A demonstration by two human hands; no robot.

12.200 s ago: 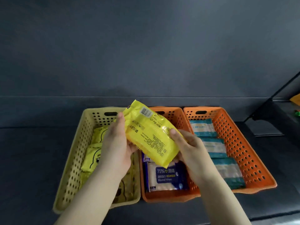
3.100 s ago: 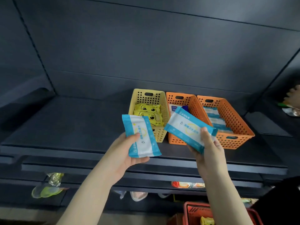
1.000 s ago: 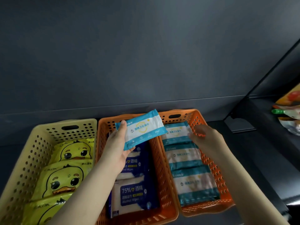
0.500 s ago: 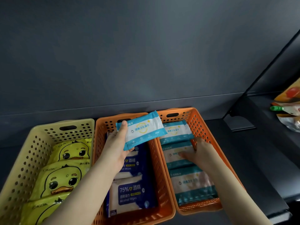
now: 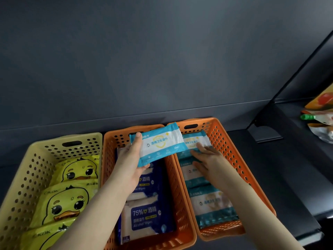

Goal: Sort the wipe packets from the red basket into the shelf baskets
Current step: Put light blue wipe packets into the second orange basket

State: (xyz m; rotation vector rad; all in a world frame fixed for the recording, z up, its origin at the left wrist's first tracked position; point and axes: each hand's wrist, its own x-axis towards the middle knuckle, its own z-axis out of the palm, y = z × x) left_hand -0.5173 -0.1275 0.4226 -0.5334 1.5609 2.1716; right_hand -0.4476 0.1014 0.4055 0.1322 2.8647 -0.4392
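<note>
The head view looks down on a dark shelf (image 5: 281, 179) where three perforated baskets stand side by side, touching. The left hand (image 5: 132, 165) holds a light blue and white wipe packet (image 5: 162, 144) above the far end of the middle orange basket (image 5: 173, 179), its grip clamped on the packet's left end, thumb on the front face. The packet's right end reaches over the far left corner of the right orange basket (image 5: 234, 159). Its front shows a yellow shield outline, a row of blue Chinese characters and a small "10" mark near the lower right corner. The right hand (image 5: 207, 160) lies flat inside the right orange basket, its grip apart, with straight fingers (image 5: 201, 147) pressing on the overlapping teal and white packets (image 5: 214, 204) there, which carry the same shield and characters. In the middle basket lie dark blue packets (image 5: 146, 217); the near one reads "75%", Chinese characters, and "Alcohol Wipes", and the far one is partly hidden by the left wrist. The yellow basket (image 5: 30, 179) on the left holds yellow duck packets (image 5: 62, 204) with cartoon duck faces, lettering that looks like "CKOK" and small Chinese characters. At the far right, beyond a divider, lie pouches, one with a green cap (image 5: 306, 116); their print is too blurred to read.
</note>
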